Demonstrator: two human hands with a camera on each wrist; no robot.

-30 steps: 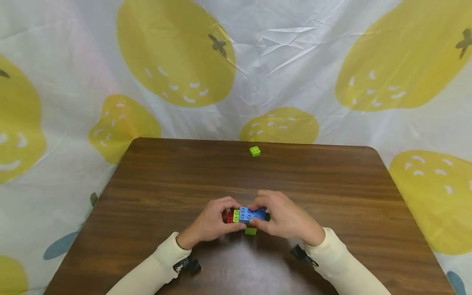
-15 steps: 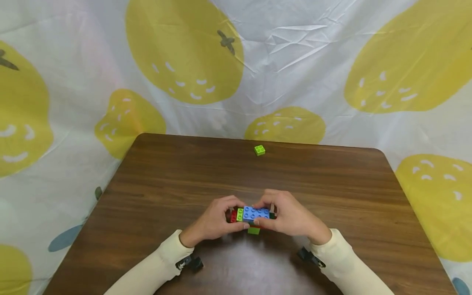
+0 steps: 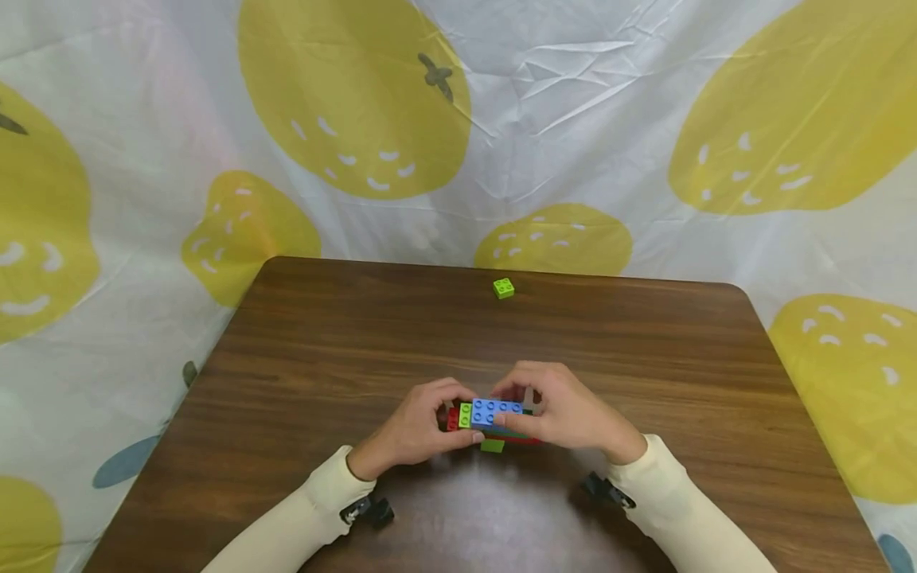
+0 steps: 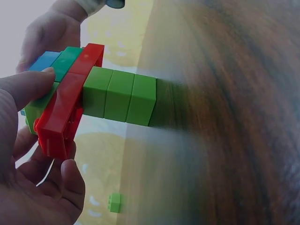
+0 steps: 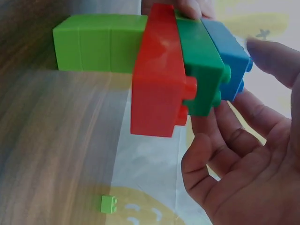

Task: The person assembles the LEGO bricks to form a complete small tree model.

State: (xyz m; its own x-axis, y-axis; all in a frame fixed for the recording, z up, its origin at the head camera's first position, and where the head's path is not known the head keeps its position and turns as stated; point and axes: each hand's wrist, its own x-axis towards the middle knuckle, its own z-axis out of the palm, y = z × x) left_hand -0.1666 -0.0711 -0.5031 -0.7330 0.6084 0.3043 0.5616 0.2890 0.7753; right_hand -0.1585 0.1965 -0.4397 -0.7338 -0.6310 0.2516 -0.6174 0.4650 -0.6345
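Both hands are at a stack of toy building bricks standing on the table. Its post is a column of three lime bricks (image 4: pixel 119 96). Across the post lies a red brick layer (image 5: pixel 161 70), then a dark green brick (image 5: pixel 201 65) beside a lime brick (image 3: pixel 466 415). A blue brick (image 3: pixel 489 410) tops the dark green one. My left hand (image 3: pixel 419 426) grips the stack's left end, thumb in front, fingers behind. Around the right end, my right hand (image 3: pixel 566 410) has its thumb over the blue brick's studs and its fingers loosely bent behind. Its grip looks loosened.
A loose lime brick (image 3: pixel 504 288) lies near the far edge of the brown wooden table (image 3: pixel 344 318). Behind the table hangs a white cloth (image 3: pixel 530 103) printed with yellow fruit. A small black camera is strapped at each wrist.
My right hand has shifted slightly up and loosened around the blue brick, its thumb moving over the studs. More of the red layer's right end shows. My left hand keeps its grip.
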